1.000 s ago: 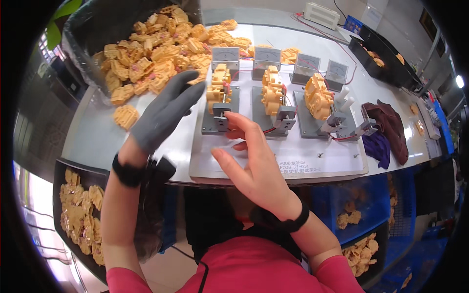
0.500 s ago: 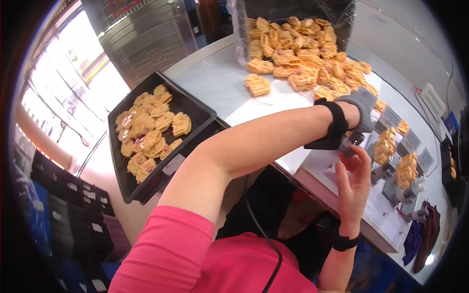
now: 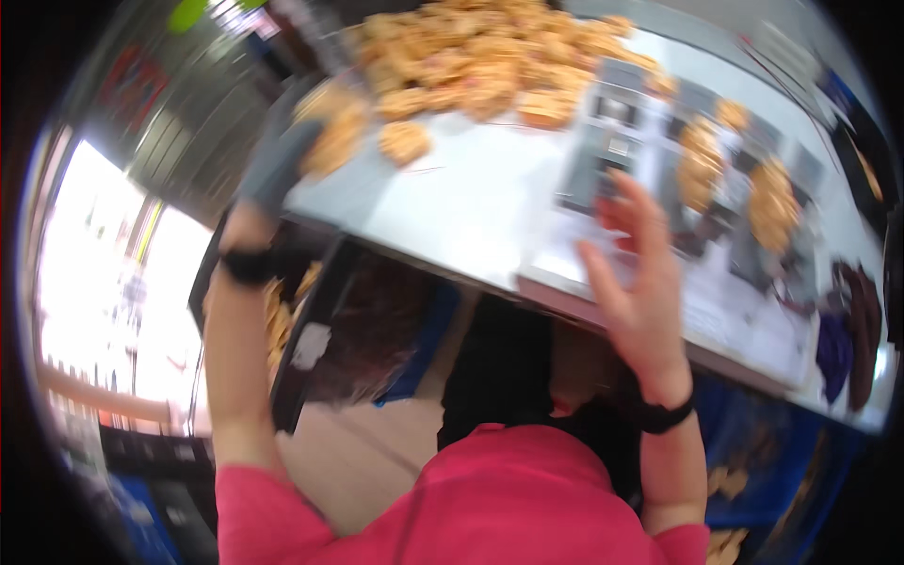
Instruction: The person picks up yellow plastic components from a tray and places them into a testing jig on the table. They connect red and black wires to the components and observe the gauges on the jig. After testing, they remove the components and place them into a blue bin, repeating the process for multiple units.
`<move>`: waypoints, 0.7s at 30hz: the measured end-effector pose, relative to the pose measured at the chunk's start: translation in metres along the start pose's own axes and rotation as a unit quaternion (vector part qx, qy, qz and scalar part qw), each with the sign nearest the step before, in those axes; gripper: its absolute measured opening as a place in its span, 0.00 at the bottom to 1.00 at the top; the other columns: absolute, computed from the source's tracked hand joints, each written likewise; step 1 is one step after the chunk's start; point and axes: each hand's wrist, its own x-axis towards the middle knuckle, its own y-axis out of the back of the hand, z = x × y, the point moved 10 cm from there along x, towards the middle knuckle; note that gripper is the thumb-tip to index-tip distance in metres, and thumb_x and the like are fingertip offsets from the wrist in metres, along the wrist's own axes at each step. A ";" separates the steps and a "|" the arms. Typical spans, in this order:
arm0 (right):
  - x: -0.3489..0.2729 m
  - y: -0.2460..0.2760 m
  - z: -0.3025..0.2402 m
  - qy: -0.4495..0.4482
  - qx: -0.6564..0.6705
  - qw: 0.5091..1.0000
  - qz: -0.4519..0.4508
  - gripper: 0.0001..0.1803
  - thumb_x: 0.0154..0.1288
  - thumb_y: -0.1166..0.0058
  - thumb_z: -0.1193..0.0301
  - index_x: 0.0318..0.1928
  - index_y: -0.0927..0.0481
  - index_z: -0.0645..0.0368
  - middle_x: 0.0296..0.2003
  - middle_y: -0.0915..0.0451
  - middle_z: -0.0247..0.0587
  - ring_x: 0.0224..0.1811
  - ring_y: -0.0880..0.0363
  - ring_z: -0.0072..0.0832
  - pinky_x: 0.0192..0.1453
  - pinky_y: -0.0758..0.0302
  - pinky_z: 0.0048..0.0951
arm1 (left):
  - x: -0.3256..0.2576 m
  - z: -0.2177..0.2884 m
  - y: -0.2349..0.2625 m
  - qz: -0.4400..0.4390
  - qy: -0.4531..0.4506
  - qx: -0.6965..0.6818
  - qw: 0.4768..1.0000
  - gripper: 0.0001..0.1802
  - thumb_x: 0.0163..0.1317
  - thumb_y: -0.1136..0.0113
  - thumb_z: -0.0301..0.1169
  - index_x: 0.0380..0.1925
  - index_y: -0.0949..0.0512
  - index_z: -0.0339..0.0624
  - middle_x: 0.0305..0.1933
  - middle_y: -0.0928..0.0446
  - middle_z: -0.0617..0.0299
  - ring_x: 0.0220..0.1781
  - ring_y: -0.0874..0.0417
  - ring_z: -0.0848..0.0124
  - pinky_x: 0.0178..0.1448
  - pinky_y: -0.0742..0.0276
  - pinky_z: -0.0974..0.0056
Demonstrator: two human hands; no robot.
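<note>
My left hand [image 3: 275, 160], in a grey glove, is smeared by motion at the far left of the table. Its fingers are closed on a tan-orange moulded piece [image 3: 337, 129]. Below that wrist lies a black tray [image 3: 306, 330] of similar pieces, partly hidden by my forearm. My bare right hand [image 3: 645, 273] has its thumb and fingers apart, with nothing seen between them. Its fingertips are close to a grey metal fixture [image 3: 617, 118]; whether they touch it I cannot tell. Two more tan-orange pieces [image 3: 700, 165] [image 3: 772, 202] sit on fixtures to the right.
A heap of tan-orange pieces [image 3: 471, 61] covers the back of the white table [image 3: 471, 202]. One loose piece [image 3: 404, 142] lies in front of it. Dark and purple cloths [image 3: 852, 330] hang at the right edge. Blue shelving [image 3: 763, 471] stands below the table.
My left hand has swung from the fixture to the far left, now holding a tan-orange piece. My right hand remains beside the fixture. The whole view has shifted.
</note>
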 end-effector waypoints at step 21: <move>-0.024 0.081 0.004 0.042 -0.313 0.947 -0.048 0.06 0.58 0.36 0.71 0.35 0.20 0.55 0.32 0.24 0.36 0.39 0.24 0.37 0.44 0.33 0.38 | -0.080 0.034 -0.181 -0.059 -0.065 0.194 0.977 0.31 0.68 0.47 0.28 0.71 0.37 0.38 0.75 0.40 0.48 0.79 0.43 0.55 0.79 0.50 0.54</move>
